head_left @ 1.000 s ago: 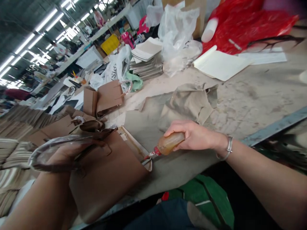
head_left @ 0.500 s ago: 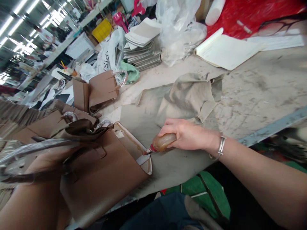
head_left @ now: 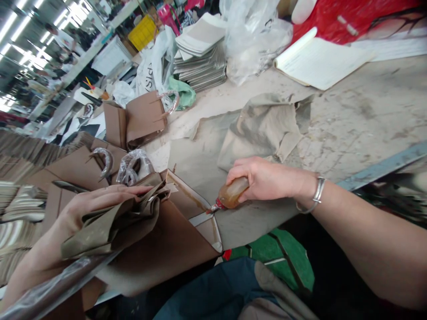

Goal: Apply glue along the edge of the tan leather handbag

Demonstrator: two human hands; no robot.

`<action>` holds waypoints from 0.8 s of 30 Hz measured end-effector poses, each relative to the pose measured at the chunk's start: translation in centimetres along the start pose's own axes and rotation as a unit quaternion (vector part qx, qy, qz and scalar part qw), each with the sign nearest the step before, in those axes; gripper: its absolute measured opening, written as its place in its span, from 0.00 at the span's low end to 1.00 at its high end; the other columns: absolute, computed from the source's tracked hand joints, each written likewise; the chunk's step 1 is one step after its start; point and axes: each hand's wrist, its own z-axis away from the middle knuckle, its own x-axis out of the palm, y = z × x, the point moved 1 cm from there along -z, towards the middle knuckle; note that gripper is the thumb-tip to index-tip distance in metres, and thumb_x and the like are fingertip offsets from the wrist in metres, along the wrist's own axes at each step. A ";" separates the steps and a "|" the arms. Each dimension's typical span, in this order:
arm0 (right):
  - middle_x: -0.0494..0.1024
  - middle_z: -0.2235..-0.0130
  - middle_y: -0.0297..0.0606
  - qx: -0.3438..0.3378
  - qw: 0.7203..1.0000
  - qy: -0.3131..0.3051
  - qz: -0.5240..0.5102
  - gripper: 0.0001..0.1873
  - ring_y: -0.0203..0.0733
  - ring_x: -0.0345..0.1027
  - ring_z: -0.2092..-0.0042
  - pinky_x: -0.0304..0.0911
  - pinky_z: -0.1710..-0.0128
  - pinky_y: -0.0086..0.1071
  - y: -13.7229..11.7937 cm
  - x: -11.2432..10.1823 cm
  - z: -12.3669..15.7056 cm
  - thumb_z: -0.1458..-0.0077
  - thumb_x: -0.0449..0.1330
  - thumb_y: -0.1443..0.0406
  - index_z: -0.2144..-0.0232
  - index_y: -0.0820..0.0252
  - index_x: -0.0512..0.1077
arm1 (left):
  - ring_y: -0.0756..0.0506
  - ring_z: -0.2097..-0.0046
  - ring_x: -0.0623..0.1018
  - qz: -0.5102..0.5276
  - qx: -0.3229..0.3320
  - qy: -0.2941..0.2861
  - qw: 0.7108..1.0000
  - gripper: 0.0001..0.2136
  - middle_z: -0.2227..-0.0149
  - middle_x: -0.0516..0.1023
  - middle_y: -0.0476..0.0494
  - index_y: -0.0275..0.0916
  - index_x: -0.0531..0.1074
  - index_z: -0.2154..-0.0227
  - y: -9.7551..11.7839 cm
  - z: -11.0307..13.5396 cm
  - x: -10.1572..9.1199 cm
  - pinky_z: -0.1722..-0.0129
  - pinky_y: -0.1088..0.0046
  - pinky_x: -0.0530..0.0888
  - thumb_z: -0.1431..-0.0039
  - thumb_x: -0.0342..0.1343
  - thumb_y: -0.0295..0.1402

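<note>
My right hand [head_left: 260, 180] is closed around a squeeze bottle [head_left: 234, 192] of amber glue. The bottle's red-tipped nozzle meets a corner of the brown handbag [head_left: 173, 246], at the pale inner edge of its open end. A tan line, like glue, runs along that edge. My left hand [head_left: 100, 200] lies over the bag's upper left side, closed on it, with the bunched olive lining [head_left: 120, 226] beside the fingers. Part of this hand is hidden behind the cloth. A plastic-wrapped handle [head_left: 63, 282] crosses below the left hand.
Under the bag lies a grey-green cloth [head_left: 196, 153] with a crumpled part [head_left: 256, 126]. More brown bags [head_left: 145, 118] stand at the left, near stacked pieces [head_left: 200, 66]. An open notebook [head_left: 325, 62] and a red plastic bag [head_left: 353, 18] are at the back right. The table edge [head_left: 387, 164] runs along the right.
The bag has tipped, and its handle now hangs lower at the left. My left hand has come into view over the lining. The bottle's tip has shifted slightly right with the bag's corner.
</note>
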 end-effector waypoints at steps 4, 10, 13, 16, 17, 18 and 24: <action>0.75 0.61 0.34 0.022 1.000 -0.019 -0.011 0.20 0.40 0.70 0.62 0.62 0.63 0.31 0.0 -0.3 0.5 0.59 0.76 0.65 0.60 0.53 0.80 | 0.35 0.52 0.82 -0.015 0.025 -0.021 0.999 0.13 0.52 0.85 0.46 0.60 0.83 0.60 0.8 0.8 0.2 0.52 0.56 0.76 0.50 0.67 0.46; 0.76 0.61 0.34 0.016 1.000 0.008 0.002 0.21 0.41 0.70 0.62 0.62 0.62 0.31 0.0 -0.3 0.9 0.59 0.75 0.65 0.59 0.53 0.80 | 0.37 0.54 0.83 -0.048 0.078 -0.006 0.996 0.13 0.51 0.84 0.45 0.57 0.82 0.58 1.2 1.8 1.0 0.55 0.62 0.77 0.48 0.66 0.45; 0.76 0.62 0.33 0.007 1.000 -0.002 -0.016 0.21 0.41 0.70 0.62 0.62 0.63 0.31 -0.2 -0.2 1.1 0.61 0.75 0.66 0.60 0.53 0.80 | 0.38 0.53 0.83 -0.072 0.083 -0.005 0.994 0.13 0.49 0.83 0.45 0.55 0.82 0.59 1.6 2.2 1.3 0.54 0.64 0.77 0.48 0.66 0.44; 0.76 0.62 0.33 0.002 0.999 -0.004 -0.044 0.21 0.41 0.70 0.62 0.63 0.62 0.31 -0.6 -0.1 1.1 0.61 0.75 0.66 0.61 0.53 0.80 | 0.37 0.55 0.83 -0.063 0.066 -0.003 0.996 0.14 0.51 0.84 0.45 0.56 0.83 0.61 2.4 2.3 1.5 0.55 0.64 0.78 0.53 0.69 0.43; 0.76 0.62 0.33 0.008 0.999 -0.001 -0.045 0.21 0.41 0.70 0.62 0.63 0.62 0.31 -0.7 0.0 1.1 0.61 0.75 0.66 0.61 0.53 0.80 | 0.36 0.56 0.84 -0.055 0.053 0.003 0.997 0.14 0.52 0.85 0.45 0.55 0.84 0.63 2.7 2.4 1.5 0.56 0.63 0.78 0.55 0.70 0.44; 0.76 0.63 0.33 0.016 0.999 0.003 -0.042 0.21 0.41 0.70 0.62 0.63 0.62 0.32 -0.7 0.0 1.1 0.61 0.75 0.66 0.61 0.54 0.80 | 0.36 0.57 0.84 -0.048 0.037 0.013 0.998 0.13 0.54 0.85 0.44 0.54 0.84 0.65 3.1 2.4 1.6 0.58 0.63 0.79 0.57 0.70 0.44; 0.78 0.61 0.35 0.019 0.996 -0.032 -0.083 0.20 0.44 0.72 0.59 0.65 0.60 0.33 -0.5 -0.3 1.8 0.62 0.73 0.70 0.62 0.56 0.80 | 0.35 0.58 0.83 0.000 -0.013 0.034 0.999 0.13 0.57 0.85 0.38 0.45 0.86 0.68 4.2 3.0 2.2 0.56 0.62 0.80 0.61 0.72 0.39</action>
